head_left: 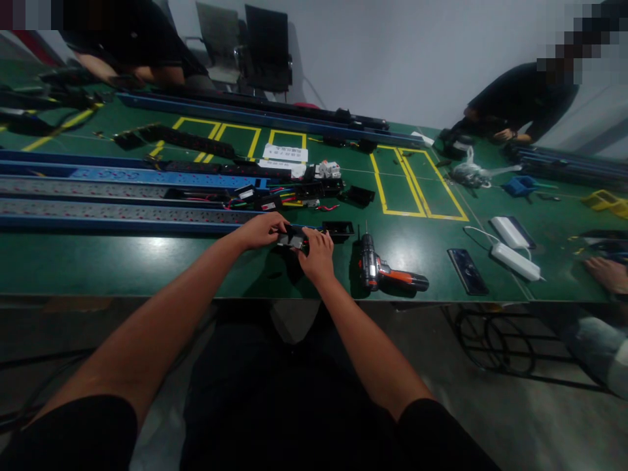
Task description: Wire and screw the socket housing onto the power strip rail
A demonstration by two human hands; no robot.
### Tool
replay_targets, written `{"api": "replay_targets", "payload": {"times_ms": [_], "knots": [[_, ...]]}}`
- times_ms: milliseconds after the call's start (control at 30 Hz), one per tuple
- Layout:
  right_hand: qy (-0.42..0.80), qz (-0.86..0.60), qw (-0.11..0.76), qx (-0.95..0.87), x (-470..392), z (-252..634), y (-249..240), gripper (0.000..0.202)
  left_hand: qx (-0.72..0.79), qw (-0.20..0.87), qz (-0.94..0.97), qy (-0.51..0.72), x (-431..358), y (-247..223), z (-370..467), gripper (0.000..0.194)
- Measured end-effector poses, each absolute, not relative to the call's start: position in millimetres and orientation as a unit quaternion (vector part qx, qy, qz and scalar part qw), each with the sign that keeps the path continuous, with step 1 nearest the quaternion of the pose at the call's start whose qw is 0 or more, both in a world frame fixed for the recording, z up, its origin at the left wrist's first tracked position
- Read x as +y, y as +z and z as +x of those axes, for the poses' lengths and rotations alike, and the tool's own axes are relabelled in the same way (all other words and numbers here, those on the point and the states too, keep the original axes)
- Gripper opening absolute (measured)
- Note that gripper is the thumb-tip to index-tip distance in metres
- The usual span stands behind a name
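Both my hands meet over a small black and grey part (pixel 290 239) near the table's front edge. My left hand (pixel 265 229) grips it from the left, fingers curled over the top. On the other side, my right hand (pixel 317 254) holds it between thumb and fingers. The part's exact kind is too small and dark to make out. Just beyond my right fingers lies an open black plastic box (pixel 338 229). Long blue metal channels with socket rows (pixel 147 212) run leftward from my left hand. Coloured wires (pixel 289 196) lie behind my hands.
A cordless drill (pixel 375 265) lies right of my hands, then a phone (pixel 468 271) and white power adapters (pixel 515 260). White connectors (pixel 328 170) sit farther back. People stand across the table, and another person's hand (pixel 606 271) is at the far right.
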State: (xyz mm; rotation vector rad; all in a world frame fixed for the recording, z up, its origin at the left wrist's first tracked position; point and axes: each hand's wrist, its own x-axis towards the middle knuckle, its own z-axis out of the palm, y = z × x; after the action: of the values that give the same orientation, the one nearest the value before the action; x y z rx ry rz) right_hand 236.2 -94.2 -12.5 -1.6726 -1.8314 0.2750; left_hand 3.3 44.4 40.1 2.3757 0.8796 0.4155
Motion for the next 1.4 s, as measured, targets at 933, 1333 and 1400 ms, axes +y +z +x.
{"api": "replay_targets", "payload": {"times_ms": [933,1333,1400], "knots": [[0.051,-0.669,0.322,-0.668,-92.1,232.3,-15.5,0.059,0.350,0.160,0.919,0.082,35.9,30.7,7.3,0.071],[0.047,-0.666,0.310,-0.677,-90.7,230.2,-16.1,0.056,0.415,0.245,0.843,0.238,-87.0,5.0,-41.5,0.031],[0.049,-0.665,0.310,-0.677,-90.6,230.6,-16.4,0.056,0.417,0.249,0.845,0.222,-100.8,-4.9,-42.8,0.035]]}}
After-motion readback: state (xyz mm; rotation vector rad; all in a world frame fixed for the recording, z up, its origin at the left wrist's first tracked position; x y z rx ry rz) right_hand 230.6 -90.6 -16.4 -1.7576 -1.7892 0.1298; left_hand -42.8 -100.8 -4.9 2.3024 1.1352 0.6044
